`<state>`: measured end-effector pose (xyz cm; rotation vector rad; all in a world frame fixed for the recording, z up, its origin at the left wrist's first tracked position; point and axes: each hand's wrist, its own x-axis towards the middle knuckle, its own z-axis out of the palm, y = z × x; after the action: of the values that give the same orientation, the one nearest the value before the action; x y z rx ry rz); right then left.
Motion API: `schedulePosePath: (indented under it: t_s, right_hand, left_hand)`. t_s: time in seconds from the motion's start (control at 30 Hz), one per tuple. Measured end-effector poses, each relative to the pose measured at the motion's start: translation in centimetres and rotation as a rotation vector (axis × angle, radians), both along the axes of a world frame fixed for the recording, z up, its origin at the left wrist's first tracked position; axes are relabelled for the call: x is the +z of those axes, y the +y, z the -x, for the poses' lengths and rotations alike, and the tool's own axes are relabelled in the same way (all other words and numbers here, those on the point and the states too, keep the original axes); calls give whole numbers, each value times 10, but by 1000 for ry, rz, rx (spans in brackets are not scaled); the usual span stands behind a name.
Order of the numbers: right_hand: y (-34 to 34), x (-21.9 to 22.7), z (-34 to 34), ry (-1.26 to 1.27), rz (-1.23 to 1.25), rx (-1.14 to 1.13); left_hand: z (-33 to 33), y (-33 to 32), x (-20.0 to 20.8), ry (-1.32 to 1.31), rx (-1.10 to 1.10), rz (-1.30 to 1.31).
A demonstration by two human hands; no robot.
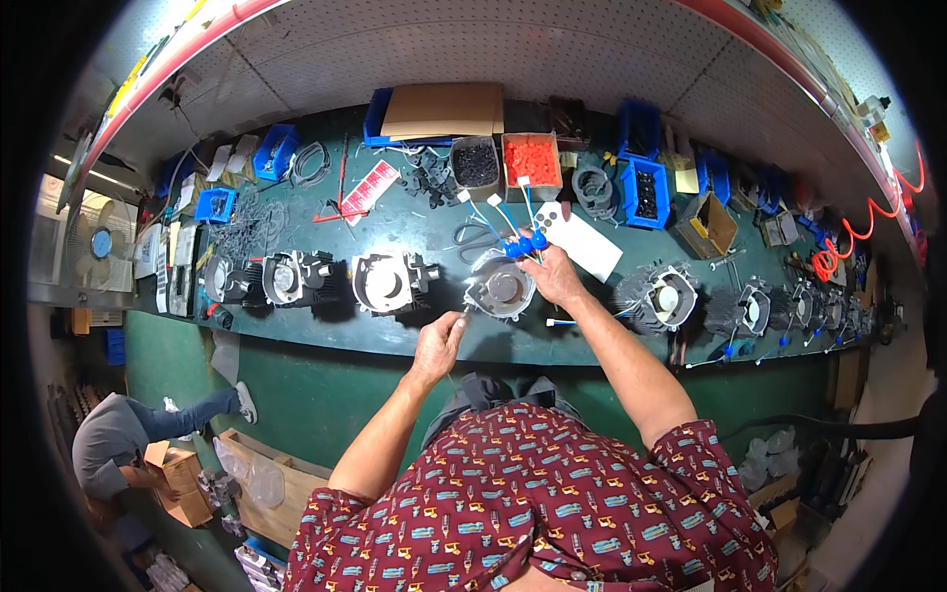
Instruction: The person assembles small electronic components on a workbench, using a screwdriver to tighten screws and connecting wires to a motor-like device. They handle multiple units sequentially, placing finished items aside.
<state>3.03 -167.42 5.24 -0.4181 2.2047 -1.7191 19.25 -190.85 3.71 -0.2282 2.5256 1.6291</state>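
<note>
Right in front of me on the bench is a round grey metal motor housing (503,288). My left hand (440,347) is closed in a pinch at its near left edge; what sits between thumb and finger is too small to make out. Over the housing's far right side, my right hand (554,277) is closed on a bunch of blue round parts with wires (523,244). Their wires fan out away from me and end in white plugs (495,200). Part of the housing's right side is hidden by that hand.
More motor housings (389,284) stand along the bench to the left, others (669,299) to the right, some with wires. Behind are a box of red parts (533,160), a box of black parts (476,166), blue bins (646,193) and white paper (590,247). A person (123,444) bends over a carton at lower left.
</note>
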Motion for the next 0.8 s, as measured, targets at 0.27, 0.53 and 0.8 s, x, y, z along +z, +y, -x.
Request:
schedulePosePath:
  t_s: [0.27, 0.53, 0.8]
  right_hand:
    - [-3, 19, -1, -72, 2, 5]
    - [-5, 20, -1, -60, 2, 15]
    - [-7, 38, -2, 33, -84, 27]
  left_hand:
    - [15, -12, -2, -491, 15, -788]
    - [23, -18, 7, -750, 36, -1259]
    - [25, -8, -28, -22, -116, -177]
